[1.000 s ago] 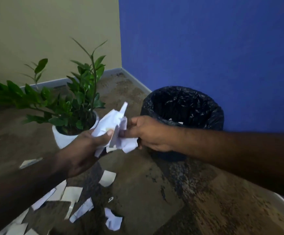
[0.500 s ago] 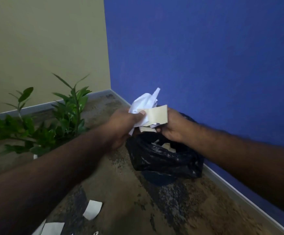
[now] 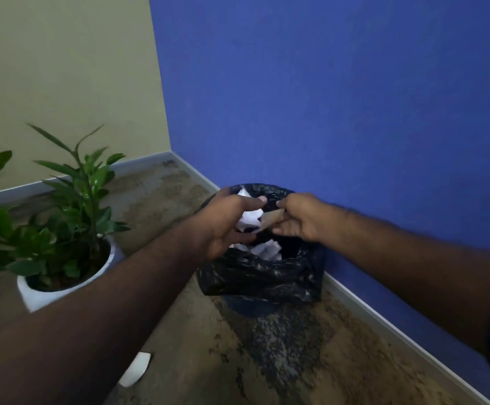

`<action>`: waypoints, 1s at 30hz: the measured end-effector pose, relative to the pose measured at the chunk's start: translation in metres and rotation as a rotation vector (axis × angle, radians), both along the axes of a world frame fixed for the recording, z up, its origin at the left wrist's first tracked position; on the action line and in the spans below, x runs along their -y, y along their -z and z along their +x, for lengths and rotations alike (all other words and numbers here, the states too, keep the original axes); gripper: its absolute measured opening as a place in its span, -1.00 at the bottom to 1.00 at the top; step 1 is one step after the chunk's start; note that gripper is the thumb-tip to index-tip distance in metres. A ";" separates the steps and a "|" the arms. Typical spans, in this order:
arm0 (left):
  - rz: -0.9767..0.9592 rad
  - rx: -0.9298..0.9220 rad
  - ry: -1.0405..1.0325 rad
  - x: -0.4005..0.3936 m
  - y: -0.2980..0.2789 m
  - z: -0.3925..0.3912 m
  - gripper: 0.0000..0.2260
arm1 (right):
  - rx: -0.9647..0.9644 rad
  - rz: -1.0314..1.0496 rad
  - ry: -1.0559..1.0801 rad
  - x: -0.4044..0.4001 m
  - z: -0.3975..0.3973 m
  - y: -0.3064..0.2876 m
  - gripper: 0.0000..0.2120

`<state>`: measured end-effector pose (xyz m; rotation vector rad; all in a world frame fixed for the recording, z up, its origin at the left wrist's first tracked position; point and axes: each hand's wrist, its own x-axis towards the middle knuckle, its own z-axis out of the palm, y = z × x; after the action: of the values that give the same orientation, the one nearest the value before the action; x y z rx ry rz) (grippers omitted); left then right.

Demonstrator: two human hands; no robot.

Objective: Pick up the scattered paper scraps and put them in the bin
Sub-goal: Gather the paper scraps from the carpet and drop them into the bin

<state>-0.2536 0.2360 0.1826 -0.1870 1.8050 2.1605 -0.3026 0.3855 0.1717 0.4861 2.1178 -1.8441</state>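
Overhead, both hands sit above the bin [image 3: 262, 276]: left hand [image 3: 226, 226] curls round white paper scraps [image 3: 248, 219], right hand [image 3: 302, 219] pinches a tan scrap [image 3: 271, 219]. Potted plant [image 3: 62, 229] stands left; one scrap [image 3: 135, 368] lies on the floor [image 3: 267, 361].

The bin [image 3: 262, 276], lined with a black bag, sits tight in the corner, its far side against the blue wall [image 3: 340, 97], so nothing gets in from behind. Both hands crowd its mouth: the left hand [image 3: 229, 223] and right hand [image 3: 299, 219] hover over the opening with white paper scraps [image 3: 249, 219] between them, more heaped inside. To the left the potted plant [image 3: 62, 229] spreads leaves near the bin. The floor [image 3: 311, 361] in front lies open, apart from one stray scrap [image 3: 135, 372] beside the left forearm.
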 end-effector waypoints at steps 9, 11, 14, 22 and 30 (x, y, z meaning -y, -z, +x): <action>-0.109 -0.073 -0.092 0.011 0.016 0.009 -0.44 | 0.004 0.036 -0.028 0.012 -0.003 0.004 -0.88; -0.301 -0.168 -0.160 0.016 0.019 0.014 -0.48 | -0.010 0.043 -0.050 0.016 0.000 0.004 -0.84; -0.496 -0.332 -0.129 0.030 0.019 0.023 -0.65 | -0.051 0.063 -0.081 0.023 0.007 0.002 -0.81; -0.973 -0.454 0.077 0.125 0.012 0.074 -0.75 | -0.326 0.156 -0.259 0.077 0.040 0.003 -0.90; -1.127 -0.272 0.093 0.217 0.073 0.158 -0.79 | -1.157 0.516 -0.763 0.138 0.088 0.019 -0.90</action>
<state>-0.0959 0.0193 0.1094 -0.0449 2.9029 0.9041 -0.2145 0.2476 0.1524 -1.4565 2.7788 -1.1351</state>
